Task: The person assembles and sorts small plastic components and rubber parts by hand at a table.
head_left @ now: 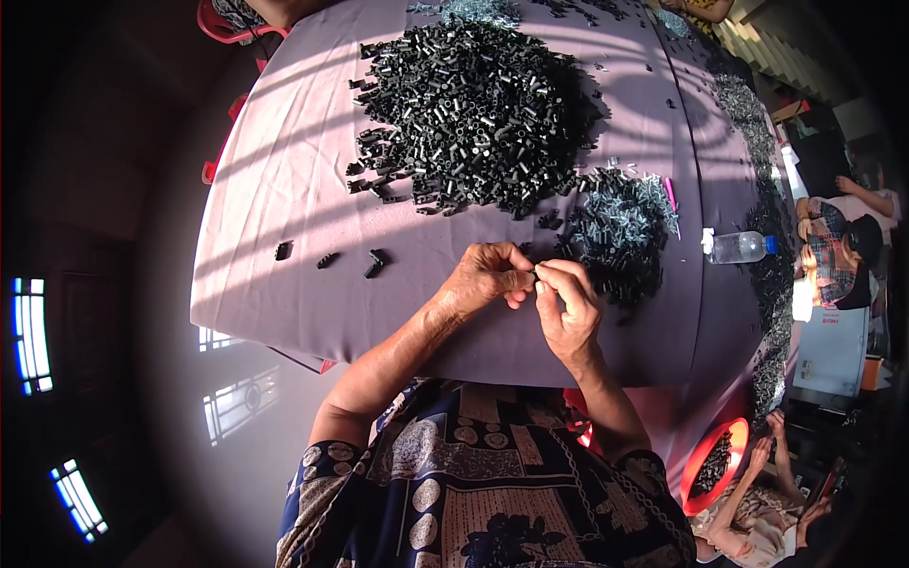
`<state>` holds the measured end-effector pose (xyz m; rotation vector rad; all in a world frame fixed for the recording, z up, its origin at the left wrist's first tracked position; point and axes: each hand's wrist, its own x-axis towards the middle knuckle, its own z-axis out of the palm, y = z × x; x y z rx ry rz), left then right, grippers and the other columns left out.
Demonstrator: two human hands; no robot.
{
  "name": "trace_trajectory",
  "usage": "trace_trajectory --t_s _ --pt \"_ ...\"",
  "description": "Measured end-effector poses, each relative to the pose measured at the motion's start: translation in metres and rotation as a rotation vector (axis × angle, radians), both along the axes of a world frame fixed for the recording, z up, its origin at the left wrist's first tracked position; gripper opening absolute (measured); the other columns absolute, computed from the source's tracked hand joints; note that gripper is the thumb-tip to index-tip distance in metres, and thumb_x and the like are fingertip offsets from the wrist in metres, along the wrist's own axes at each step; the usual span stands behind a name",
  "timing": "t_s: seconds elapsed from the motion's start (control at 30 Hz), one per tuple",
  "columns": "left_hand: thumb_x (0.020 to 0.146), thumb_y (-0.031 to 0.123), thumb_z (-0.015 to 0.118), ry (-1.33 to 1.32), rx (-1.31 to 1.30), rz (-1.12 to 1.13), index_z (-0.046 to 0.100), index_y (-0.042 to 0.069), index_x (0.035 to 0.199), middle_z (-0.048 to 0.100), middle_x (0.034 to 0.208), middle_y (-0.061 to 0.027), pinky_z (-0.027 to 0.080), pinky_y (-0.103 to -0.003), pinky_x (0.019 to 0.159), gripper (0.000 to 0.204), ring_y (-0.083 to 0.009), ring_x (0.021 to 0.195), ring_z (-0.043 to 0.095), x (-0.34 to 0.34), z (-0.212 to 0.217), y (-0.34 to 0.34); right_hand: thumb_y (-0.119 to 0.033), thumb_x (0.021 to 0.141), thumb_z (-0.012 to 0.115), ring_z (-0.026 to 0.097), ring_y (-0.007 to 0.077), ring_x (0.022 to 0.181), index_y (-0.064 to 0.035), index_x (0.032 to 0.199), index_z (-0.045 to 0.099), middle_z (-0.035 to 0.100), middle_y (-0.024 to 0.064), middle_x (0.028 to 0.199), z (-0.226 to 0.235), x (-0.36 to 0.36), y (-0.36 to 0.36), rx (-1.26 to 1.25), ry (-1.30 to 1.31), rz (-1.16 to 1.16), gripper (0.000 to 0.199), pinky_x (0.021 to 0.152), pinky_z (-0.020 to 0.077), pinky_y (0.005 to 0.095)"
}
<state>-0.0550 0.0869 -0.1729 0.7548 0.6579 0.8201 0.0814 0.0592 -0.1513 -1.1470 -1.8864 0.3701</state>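
My left hand [490,277] and my right hand [568,305] meet above the near part of the table. The fingertips of both are pinched together around something too small and covered to name. Just beyond my right hand lies a pile of small black parts [630,270], with a heap of small clear bluish pieces [625,210] on top of it. A far larger mound of black tube-shaped parts [473,114] spreads over the cloth ahead. To the left, a few loose black parts [376,263] lie apart from the mound.
A pink cloth [275,189] covers the table. A pink stick [671,194] lies by the bluish pieces, and a clear bottle with a blue cap [739,248] rests on its side. Other people [748,521] sit at the right, near a red basin [696,464]. Red chairs [227,123] stand at left.
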Motion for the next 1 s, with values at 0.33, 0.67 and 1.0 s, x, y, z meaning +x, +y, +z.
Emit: trace_trajectory --t_s 0.33,0.67,1.0 --pt "0.069 0.003 0.052 0.049 0.018 -0.084 0.047 -0.002 0.071 0.052 0.062 -0.008 0.043 -0.022 0.046 0.007 -0.0119 0.051 0.051 -0.011 0.01 -0.01 0.0 0.065 0.048 0.048 0.0161 0.056 -0.0007 0.073 0.051 0.049 0.0075 0.067 0.013 -0.009 0.038 -0.345 0.033 -0.1 0.008 0.05 0.0385 0.0251" --pt "0.068 0.002 0.052 0.071 0.04 -0.113 0.048 -0.002 0.07 0.052 0.061 -0.0071 0.043 -0.021 0.045 0.006 -0.0112 0.05 0.051 -0.005 0.014 -0.007 0.001 0.062 0.047 0.046 0.0264 0.062 -0.0027 0.066 0.047 0.045 0.0103 0.064 0.012 0.015 0.056 -0.179 -0.279 -0.061 0.006 0.056 0.0375 0.0335" --pt "0.069 0.004 0.052 0.191 0.07 -0.197 0.048 -0.002 0.074 0.052 0.063 -0.0064 0.043 -0.021 0.048 0.009 -0.0108 0.053 0.051 0.001 0.005 0.006 0.002 0.064 0.045 0.049 0.0239 0.06 -0.0023 0.07 0.049 0.048 0.01 0.065 0.007 0.033 0.065 -0.294 -0.121 -0.156 0.008 0.054 0.0391 0.0306"
